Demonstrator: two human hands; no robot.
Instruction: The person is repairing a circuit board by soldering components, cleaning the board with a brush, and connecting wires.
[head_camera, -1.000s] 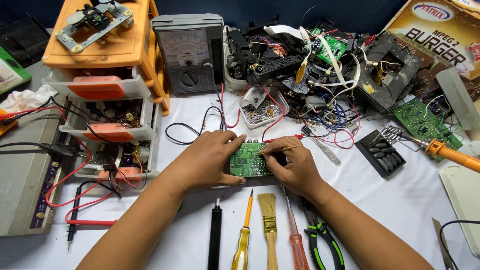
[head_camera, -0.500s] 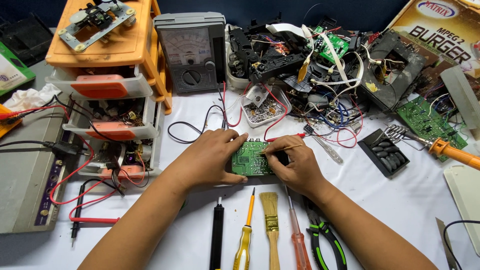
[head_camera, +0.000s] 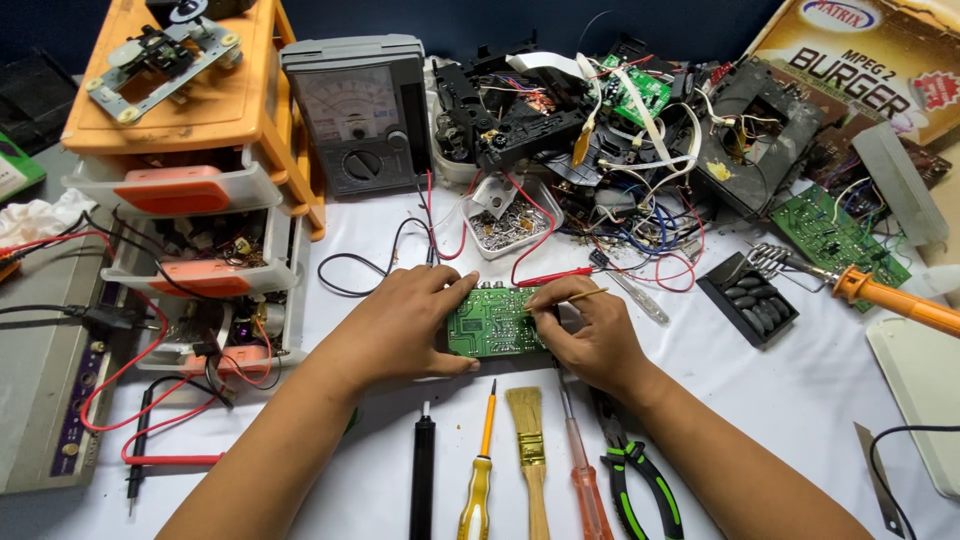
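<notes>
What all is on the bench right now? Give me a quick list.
Circuit board: one, green, centre, held flat on the table.
Thin stick: one, yellowish, over the board's right edge.
Multimeter: one, grey, back centre.
Drawer unit: one, orange and white, back left.
Parts pile: one heap, mixed wires and boards, back right.
Soldering iron: one, orange handle, right.
Brush: one, wooden, front centre.
Screwdrivers: two, yellow and red, flanking the brush.
Pliers: one, green and black, front right.
Left hand: on the board's left side.
Right hand: fingers pinch the stick.
</notes>
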